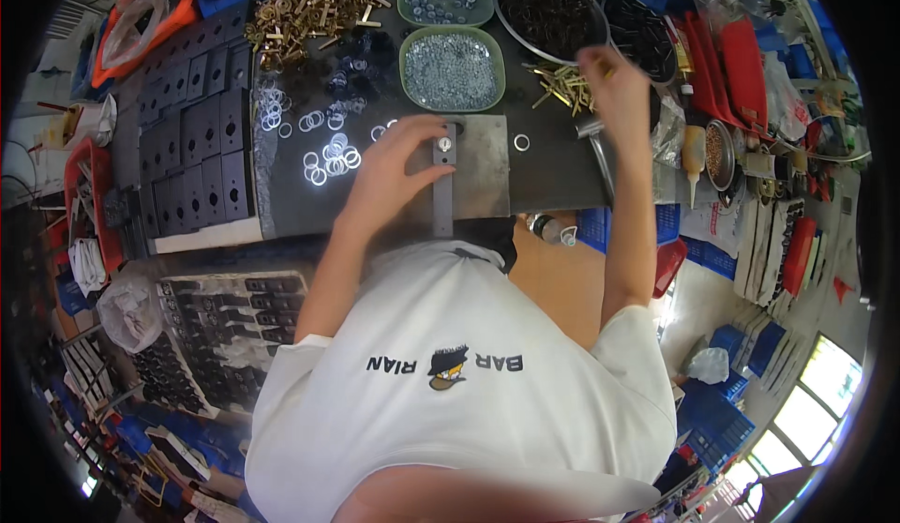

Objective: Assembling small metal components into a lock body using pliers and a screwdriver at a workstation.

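My left hand (398, 162) grips a small dark metal block (444, 156) between thumb and fingers. A bright round metal piece (444, 143) sits on top of the block. Below the block a narrow dark bar (442, 209) runs toward me across a grey metal plate (487, 167). Raised at the right, my right hand (614, 82) is beside the rim of a round pan of dark small parts (548, 12). Its fingers are bent and smeared by motion, so whether they hold anything is unclear. Brass-coloured pins (560, 89) lie just left of that hand.
Two green trays (451, 108) of small metal parts stand ahead. Loose rings (328, 159) and a heap of brass-coloured bolts (314, 12) lie to the left, near rows of black plates (197, 139). A hammer-like tool (600, 153) rests at the right table edge, near a glue bottle (694, 153).
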{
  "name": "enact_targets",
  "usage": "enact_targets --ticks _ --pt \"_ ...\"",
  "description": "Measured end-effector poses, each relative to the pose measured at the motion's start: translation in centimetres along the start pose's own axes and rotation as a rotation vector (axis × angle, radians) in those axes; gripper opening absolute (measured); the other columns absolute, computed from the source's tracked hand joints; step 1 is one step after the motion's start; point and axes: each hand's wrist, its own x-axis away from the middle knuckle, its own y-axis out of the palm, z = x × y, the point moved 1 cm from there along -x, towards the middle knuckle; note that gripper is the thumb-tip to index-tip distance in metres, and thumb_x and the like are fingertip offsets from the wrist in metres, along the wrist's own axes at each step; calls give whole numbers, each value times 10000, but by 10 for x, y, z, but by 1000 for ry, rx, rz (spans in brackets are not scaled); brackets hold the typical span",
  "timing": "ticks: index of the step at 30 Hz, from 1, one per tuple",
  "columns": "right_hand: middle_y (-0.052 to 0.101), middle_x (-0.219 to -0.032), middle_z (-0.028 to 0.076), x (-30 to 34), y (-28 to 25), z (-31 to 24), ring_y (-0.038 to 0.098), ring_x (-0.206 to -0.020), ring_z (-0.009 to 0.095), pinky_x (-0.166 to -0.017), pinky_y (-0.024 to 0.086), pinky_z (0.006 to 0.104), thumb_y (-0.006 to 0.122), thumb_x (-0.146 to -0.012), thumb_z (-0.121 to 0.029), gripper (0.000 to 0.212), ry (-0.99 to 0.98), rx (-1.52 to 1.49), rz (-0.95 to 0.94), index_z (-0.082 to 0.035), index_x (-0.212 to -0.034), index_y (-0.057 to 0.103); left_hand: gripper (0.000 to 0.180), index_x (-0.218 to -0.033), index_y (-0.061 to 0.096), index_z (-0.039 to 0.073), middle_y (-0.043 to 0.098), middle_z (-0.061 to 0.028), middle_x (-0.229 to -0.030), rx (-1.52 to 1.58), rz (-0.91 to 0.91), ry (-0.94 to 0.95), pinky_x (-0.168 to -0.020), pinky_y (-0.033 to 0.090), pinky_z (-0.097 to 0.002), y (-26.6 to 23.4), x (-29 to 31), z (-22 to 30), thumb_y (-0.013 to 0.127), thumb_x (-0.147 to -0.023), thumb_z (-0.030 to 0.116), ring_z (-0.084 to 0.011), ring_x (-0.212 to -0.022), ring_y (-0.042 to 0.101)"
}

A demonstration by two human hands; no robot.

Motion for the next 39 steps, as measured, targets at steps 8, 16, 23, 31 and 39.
enact_targets --ticks 8,16,23,31,39 --pt "773 -1043 186 -74 16 23 732 -1000 423 -865 569 479 707 -982 -303 241 -177 143 77 -105 -1086 797 530 -1338 666 69 652 -102 -1431 54 43 18 -1034 545 -390 -6 8 10 867 -850 121 -283 -1306 636" --pt "771 -1118 173 -102 47 34 737 -1018 382 -875 577 424 725 -997 -329 280 -325 45 28 -115 -1168 779 242 -1169 750 46 748 -77 -1206 101 153 -72 -847 577 -325 -47 47 8 799 -938 99 -215 -1057 721" --pt "757 -1034 156 -102 47 56 711 -919 247 -869 545 367 714 -1036 -277 287 -259 93 -109 -15 -1145 751 188 -1089 778 56 772 -105 -997 -370 369 -91 -769 578 -351 -143 71 -33 771 -955 187 -232 -895 739" --pt "696 -988 137 66 22 -28 687 -897 278 -817 536 378 711 -976 -69 115 -326 -20 -451 -4 -1071 713 485 -1294 698 22 759 -200 -1163 -943 699 -504 -974 581 -447 -315 105 -140 794 -905 295 -349 -1096 744" --pt "634 -819 80 142 31 1 538 -730 162 -684 464 327 705 -1032 -130 162 -120 -80 -287 24 -1083 696 773 -1409 572 23 712 -289 -1243 -1051 542 -687 -1026 545 -500 -309 70 -168 848 -819 439 -448 -1202 675"
